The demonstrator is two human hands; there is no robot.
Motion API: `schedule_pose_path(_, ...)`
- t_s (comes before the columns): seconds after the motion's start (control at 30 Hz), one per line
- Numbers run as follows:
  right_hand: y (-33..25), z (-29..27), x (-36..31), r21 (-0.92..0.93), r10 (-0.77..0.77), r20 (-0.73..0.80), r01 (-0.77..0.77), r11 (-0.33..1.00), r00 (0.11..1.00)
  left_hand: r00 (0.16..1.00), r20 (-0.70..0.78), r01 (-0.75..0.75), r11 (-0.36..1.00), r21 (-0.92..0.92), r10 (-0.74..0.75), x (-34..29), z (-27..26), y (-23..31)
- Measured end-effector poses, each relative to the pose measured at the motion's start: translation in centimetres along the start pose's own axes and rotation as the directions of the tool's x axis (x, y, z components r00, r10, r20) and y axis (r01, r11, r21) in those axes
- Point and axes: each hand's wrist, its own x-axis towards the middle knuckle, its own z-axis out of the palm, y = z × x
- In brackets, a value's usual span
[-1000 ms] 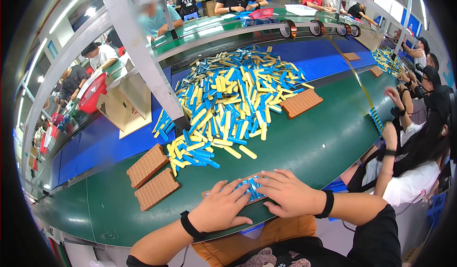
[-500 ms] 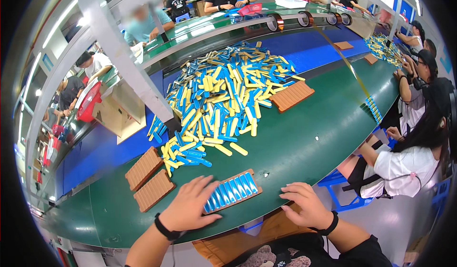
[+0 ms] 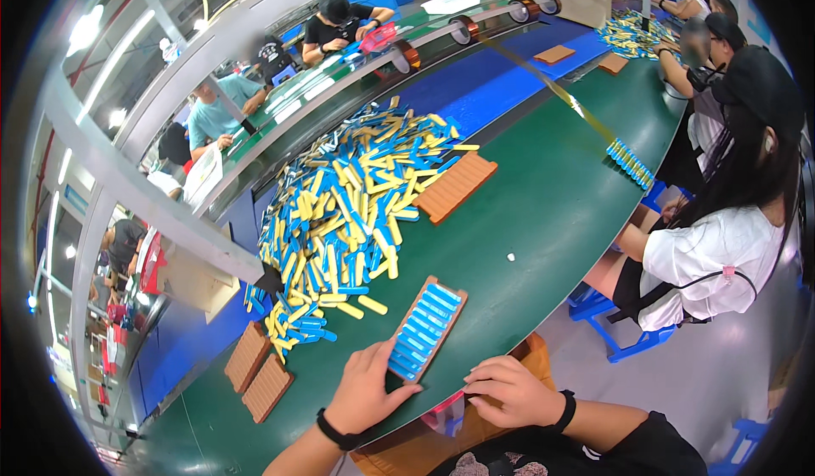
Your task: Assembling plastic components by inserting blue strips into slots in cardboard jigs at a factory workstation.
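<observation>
Far L: plywood box (image 3: 202, 288) on blue surface, partly hidden by frame post. Next, on green worktop (image 3: 492, 277): two orange-brown grooved trays (image 3: 246, 357), side by side, just L of strip pile. Pile (image 3: 340, 209) of loose blue & yellow strips, heaped, overlapping, a few strays at near edge.

L hand (image 3: 365, 391), black wristband: at near-L corner of loaded tray (image 3: 459, 296). Fingers tog., at tray's L side; thumb along near end; corner pinched betw. them. Loaded tray lies on worktop nr its front edge, betw. both hands, set at a slant, far end to R. Blue strips (image 3: 427, 323) sit crosswise in it, in a row.

Beyond, third grooved tray (image 3: 457, 187) touching R side of pile. Small white scrap (image 3: 511, 257) on worktop.

R hand (image 3: 514, 395), black wristband: at worktop front edge, apart from loaded tray. Fingers half-bent, close tog., thumb slightly off; fingertip contact w/ edge: cannot tell.

Further R: amber tape (image 3: 552, 86) running from roll to row of blue strips (image 3: 630, 164); co-worker (image 3: 713, 255), white top, seated adj.
</observation>
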Motion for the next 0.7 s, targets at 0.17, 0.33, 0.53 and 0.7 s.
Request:
schedule_pose_path(0.17, 0.7, -0.5, -0.4, 0.029, -0.036, 0.041, 0.035, 0.999, 0.999, 0.988, -0.119, -0.099, 0.995, 0.026, 0.102, 10.5, 4.3, 4.3)
schedule_pose_path(0.33, 0.9, -0.1, -0.7, 0.064, -0.079, 0.032, 0.077, 0.995, 0.996, 0.987, -0.023, -0.160, 0.985, -0.072, 0.158, 17.8, 6.0, 8.0)
schedule_pose_path(0.53, 2.1, 0.3, -1.9, 0.071, -0.095, 0.047, 0.091, 0.993, 0.994, 0.976, 0.002, -0.218, 0.976, -0.019, 0.218, 25.6, 8.3, 12.9)
schedule_pose_path(0.7, 1.9, 0.0, -1.3, 0.056, -0.122, 0.072, 0.118, 0.991, 0.990, 0.989, 0.020, -0.145, 0.989, -0.008, 0.145, 31.7, 8.7, 16.3)
